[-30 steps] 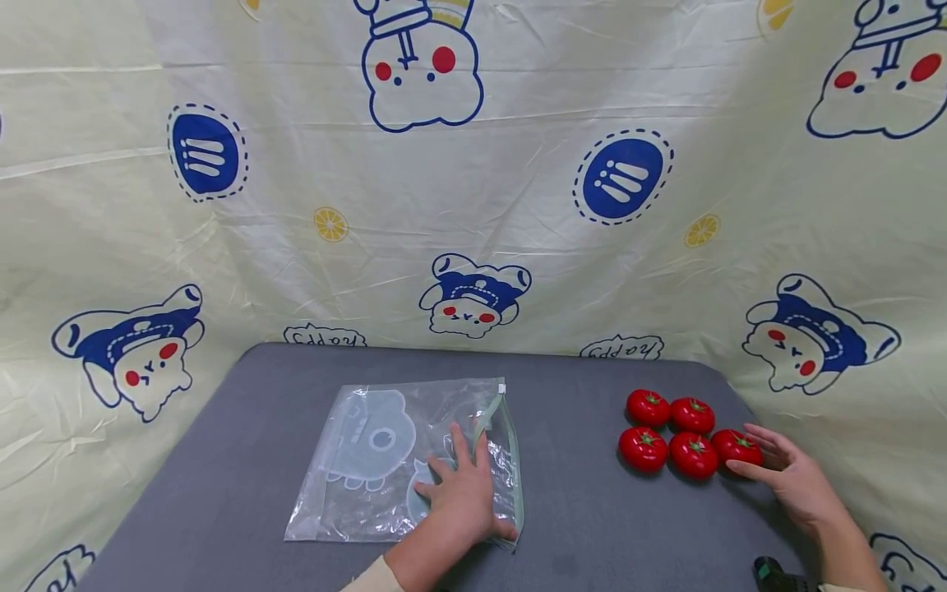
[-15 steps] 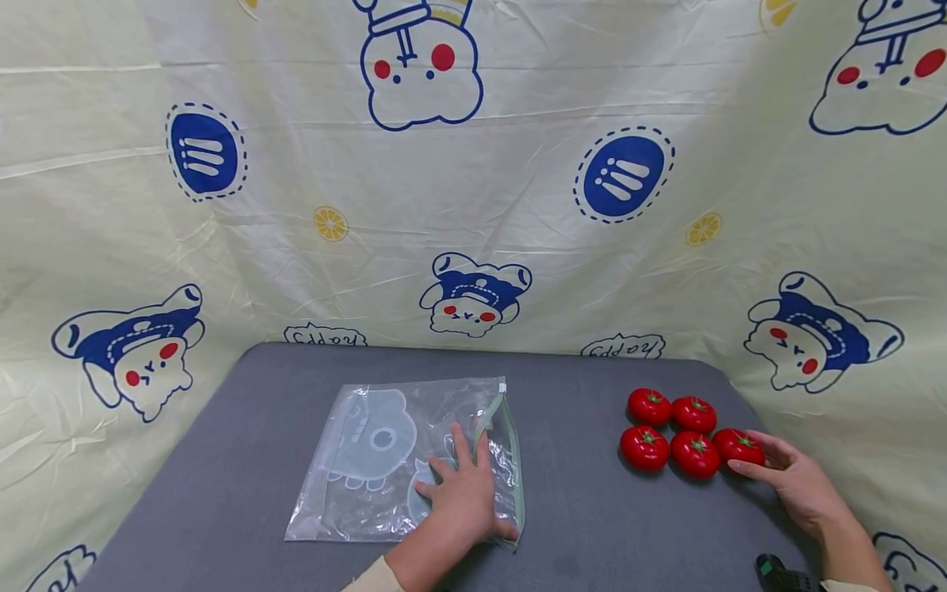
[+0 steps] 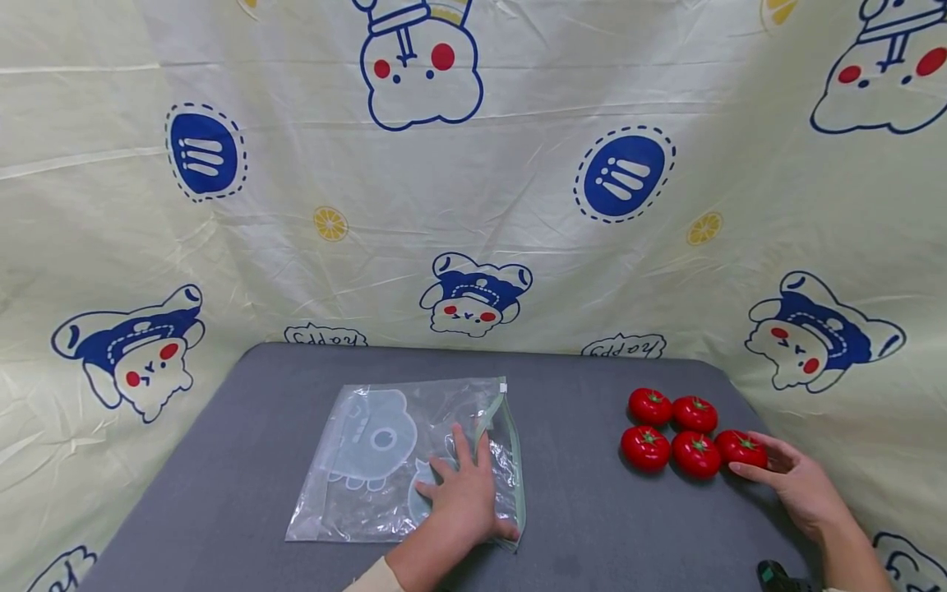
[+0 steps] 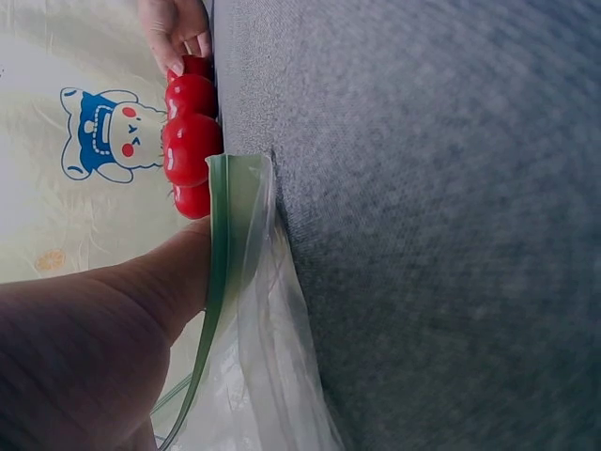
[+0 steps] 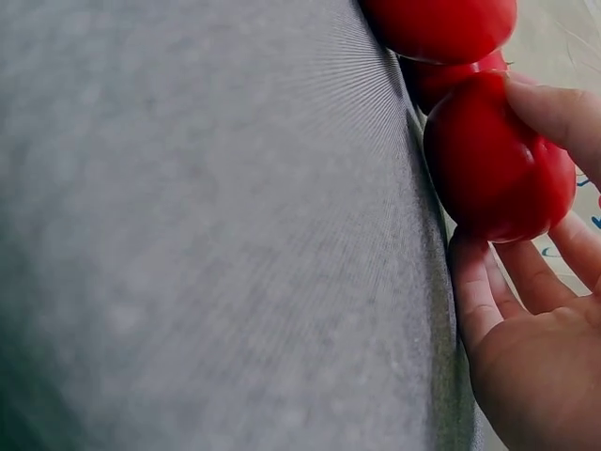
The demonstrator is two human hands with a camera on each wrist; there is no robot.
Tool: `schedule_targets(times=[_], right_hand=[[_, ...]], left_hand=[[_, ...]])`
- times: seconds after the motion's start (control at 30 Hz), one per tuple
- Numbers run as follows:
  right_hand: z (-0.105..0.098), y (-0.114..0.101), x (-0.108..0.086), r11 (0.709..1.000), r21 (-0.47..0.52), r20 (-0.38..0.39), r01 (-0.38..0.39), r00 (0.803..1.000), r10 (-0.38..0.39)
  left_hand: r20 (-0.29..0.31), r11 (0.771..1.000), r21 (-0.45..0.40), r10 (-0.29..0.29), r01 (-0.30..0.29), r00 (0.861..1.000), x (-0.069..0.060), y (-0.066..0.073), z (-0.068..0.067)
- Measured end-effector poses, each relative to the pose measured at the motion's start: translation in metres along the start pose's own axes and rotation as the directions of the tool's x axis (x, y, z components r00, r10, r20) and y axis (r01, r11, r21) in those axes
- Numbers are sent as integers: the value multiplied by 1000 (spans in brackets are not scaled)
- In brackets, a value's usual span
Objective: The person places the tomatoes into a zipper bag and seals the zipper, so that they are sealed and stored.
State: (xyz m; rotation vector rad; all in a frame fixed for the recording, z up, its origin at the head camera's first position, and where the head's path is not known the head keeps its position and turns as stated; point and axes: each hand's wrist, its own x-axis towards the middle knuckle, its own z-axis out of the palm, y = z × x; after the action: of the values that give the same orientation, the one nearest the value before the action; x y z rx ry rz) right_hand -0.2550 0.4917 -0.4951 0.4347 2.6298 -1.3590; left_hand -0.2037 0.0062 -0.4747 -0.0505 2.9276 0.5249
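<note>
A clear zip bag (image 3: 377,510) with a pale cartoon print and a green closure strip lies flat on the grey table. My left hand (image 3: 462,497) rests on its right part, fingers spread. In the left wrist view the bag's green strip (image 4: 221,235) stands up beside that hand. Over at the right, several red tomatoes with green calyxes sit in a cluster. My right hand (image 3: 802,493) holds the rightmost tomato (image 3: 742,449), thumb on the near side and fingers on the far side. The right wrist view shows this tomato (image 5: 493,164) between thumb and fingers.
The other tomatoes, such as the front-left tomato (image 3: 645,449), stand close against the held one. A dark device (image 3: 775,575) shows by the right forearm. Behind the grey table (image 3: 577,526) hangs a cream printed curtain (image 3: 518,164).
The right-hand fingers have closed in a little around the rightmost tomato. My left hand and the bag have stayed in place.
</note>
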Motion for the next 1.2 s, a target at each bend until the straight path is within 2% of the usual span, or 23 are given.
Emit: schedule_targets(times=[0.1, 0.27, 0.5, 0.73, 1.03, 1.2], right_hand=[[0, 0, -3, 1000, 5, -4, -1, 1000, 1], [0, -1, -8, 997, 76, -15, -18, 1000, 19], [-2, -2, -13, 998, 61, -69, -17, 997, 21], [-3, -8, -18, 995, 96, -92, -18, 995, 27], [3, -19, -29, 997, 74, -111, 0, 994, 8], [8, -26, -37, 996, 77, -144, 48, 989, -37]], left_hand=[[-3, 1000, 2, 3, -3, 1000, 0, 0, 1], [3, 1000, 16, 7, -7, 1000, 1, 1, 1], [9, 1000, 22, 5, -5, 1000, 1, 2, 0], [1, 1000, 19, 16, -16, 1000, 0, 2, -1], [7, 1000, 14, 7, -7, 1000, 0, 1, -1], [6, 1000, 20, 2, -2, 1000, -1, 1, -1]])
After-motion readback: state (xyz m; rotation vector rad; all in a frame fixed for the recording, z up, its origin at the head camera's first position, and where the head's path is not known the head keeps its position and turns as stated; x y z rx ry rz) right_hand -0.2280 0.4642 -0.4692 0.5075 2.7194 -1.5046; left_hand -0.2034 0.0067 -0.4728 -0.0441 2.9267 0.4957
